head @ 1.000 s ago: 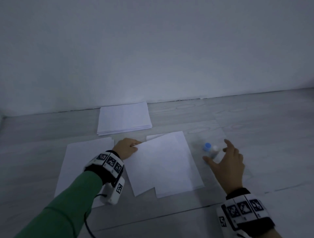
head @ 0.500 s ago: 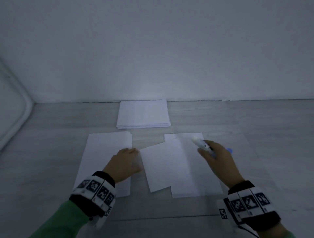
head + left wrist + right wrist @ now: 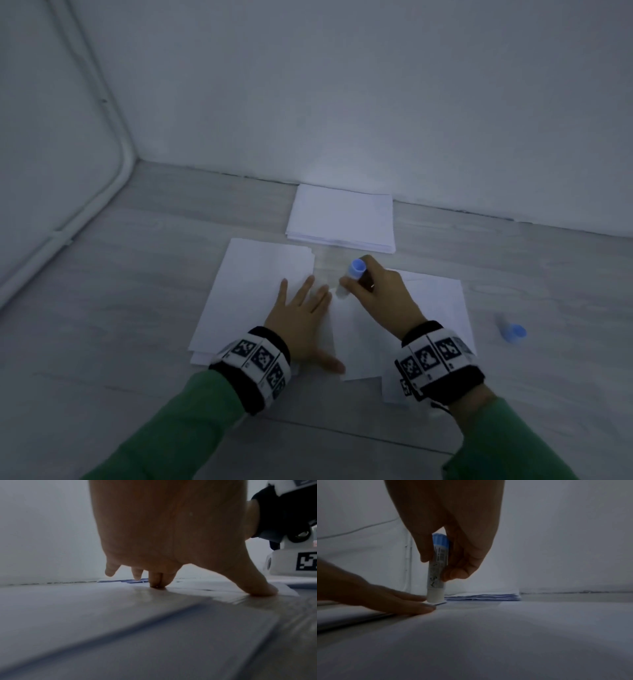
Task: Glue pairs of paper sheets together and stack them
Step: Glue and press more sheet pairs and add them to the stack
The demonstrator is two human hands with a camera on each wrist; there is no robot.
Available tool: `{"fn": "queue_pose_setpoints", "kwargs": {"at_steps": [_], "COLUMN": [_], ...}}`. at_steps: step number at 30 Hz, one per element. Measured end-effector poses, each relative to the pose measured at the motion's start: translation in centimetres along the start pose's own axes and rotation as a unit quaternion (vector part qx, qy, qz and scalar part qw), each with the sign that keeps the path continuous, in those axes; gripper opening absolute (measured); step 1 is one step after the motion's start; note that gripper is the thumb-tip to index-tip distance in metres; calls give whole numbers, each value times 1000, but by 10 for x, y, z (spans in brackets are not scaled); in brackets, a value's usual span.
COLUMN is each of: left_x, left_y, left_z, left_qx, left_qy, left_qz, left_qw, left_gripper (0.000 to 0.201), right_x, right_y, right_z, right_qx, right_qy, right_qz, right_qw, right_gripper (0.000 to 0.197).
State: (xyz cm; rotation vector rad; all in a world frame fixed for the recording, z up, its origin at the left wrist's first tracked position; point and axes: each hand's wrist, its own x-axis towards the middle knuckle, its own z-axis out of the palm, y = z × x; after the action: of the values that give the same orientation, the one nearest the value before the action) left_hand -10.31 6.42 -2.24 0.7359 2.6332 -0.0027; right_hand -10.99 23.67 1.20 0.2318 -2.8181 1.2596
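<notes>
My right hand (image 3: 371, 294) grips a white glue stick (image 3: 349, 279) with a blue end, held upright with its tip down on the far left corner of a white paper sheet (image 3: 435, 308). In the right wrist view the glue stick (image 3: 437, 568) stands pinched between thumb and fingers, tip on the paper. My left hand (image 3: 301, 318) lies flat with spread fingers, pressing the sheet's left edge and the neighbouring pile of sheets (image 3: 253, 284). The left wrist view shows that hand's fingertips (image 3: 157, 584) and thumb pressing on paper.
A neat stack of white sheets (image 3: 340, 219) lies by the far wall. The glue stick's blue cap (image 3: 512, 330) lies on the grey floor right of the sheet. A white pipe (image 3: 102, 192) runs along the left wall.
My right hand picked up the glue stick, carried it left and set its tip on the sheet's far left corner. My left hand flattened out on the paper. The camera view swung left.
</notes>
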Motion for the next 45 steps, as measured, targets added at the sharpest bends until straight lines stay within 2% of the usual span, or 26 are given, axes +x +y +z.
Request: {"fn": "queue_pose_setpoints", "kwargs": {"at_steps": [3, 14, 21, 26, 31, 35, 45], "left_x": [1, 2, 3, 4, 4, 3, 4], "left_y": [0, 9, 11, 11, 12, 13, 12], "left_z": [2, -6, -6, -5, -8, -11, -10], "left_qx": [8, 63, 89, 81, 78, 80, 73], "left_qy": [5, -18, -30, -37, -50, -67, -79], "left_qz": [6, -4, -7, -11, -12, -17, -10], "left_qw": [1000, 998, 996, 996, 996, 994, 994], "left_gripper": [133, 134, 140, 143, 142, 141, 143], "right_x": [2, -24, -68, -92, -96, -105, -120], "right_y": [0, -1, -1, -2, 3, 7, 37], "right_z": [10, 8, 2, -4, -16, -13, -50], "right_qx": [-42, -110, -95, -82, 6, -39, -87], "right_qy": [-32, -79, -99, -124, -53, -70, 36], "right_qz": [-19, -80, -113, -108, -55, -57, -4], "right_qw": [998, 988, 984, 983, 997, 995, 996], "right_gripper": [19, 19, 19, 17, 12, 11, 10]}}
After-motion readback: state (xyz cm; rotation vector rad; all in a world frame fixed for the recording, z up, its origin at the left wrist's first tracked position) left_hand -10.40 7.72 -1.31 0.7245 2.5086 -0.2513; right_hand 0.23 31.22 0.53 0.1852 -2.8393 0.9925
